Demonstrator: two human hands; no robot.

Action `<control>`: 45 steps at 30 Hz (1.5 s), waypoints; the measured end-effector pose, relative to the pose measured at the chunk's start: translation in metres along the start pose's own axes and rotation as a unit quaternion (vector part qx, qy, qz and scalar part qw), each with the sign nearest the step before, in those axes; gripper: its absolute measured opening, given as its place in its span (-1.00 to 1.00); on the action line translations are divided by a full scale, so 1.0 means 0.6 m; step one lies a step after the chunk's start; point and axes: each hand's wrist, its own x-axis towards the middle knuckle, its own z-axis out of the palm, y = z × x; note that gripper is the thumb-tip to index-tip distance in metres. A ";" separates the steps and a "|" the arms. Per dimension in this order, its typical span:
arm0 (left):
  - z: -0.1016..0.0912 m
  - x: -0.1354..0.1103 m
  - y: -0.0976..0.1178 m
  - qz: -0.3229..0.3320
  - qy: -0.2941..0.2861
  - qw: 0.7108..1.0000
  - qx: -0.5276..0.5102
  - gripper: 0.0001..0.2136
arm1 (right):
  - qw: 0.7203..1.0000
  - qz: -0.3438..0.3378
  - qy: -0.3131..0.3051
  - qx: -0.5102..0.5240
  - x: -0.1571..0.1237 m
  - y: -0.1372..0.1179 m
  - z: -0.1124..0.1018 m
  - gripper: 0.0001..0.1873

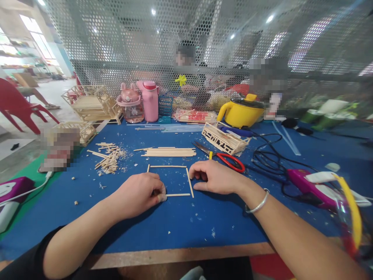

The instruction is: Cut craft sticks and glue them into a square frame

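Observation:
Four sides of a small rectangle are laid out in thin wooden sticks on the blue table mat. My left hand [142,194] is closed at the near left corner, fingers pinched on the left end of the near stick [178,195]. It hides most of the left stick [148,168]. Along the far side lies another stick [168,166]. My right hand [215,177] is beside the right stick [190,182], its thumb and curled fingers apart with nothing between them; whether a fingertip touches the stick I cannot tell.
Behind the rectangle lie a row of long sticks [170,152] and red-handled scissors [230,161]. Cut stick pieces [109,157] are heaped at left. A slatted wooden piece [224,139] and yellow pot [243,112] stand behind. A purple glue gun [311,188] with cables lies right.

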 end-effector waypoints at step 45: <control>-0.023 -0.008 -0.005 -0.070 0.066 0.994 -0.043 -0.78 | 0.993 -0.070 -0.069 0.065 0.003 -0.003 0.000 -0.93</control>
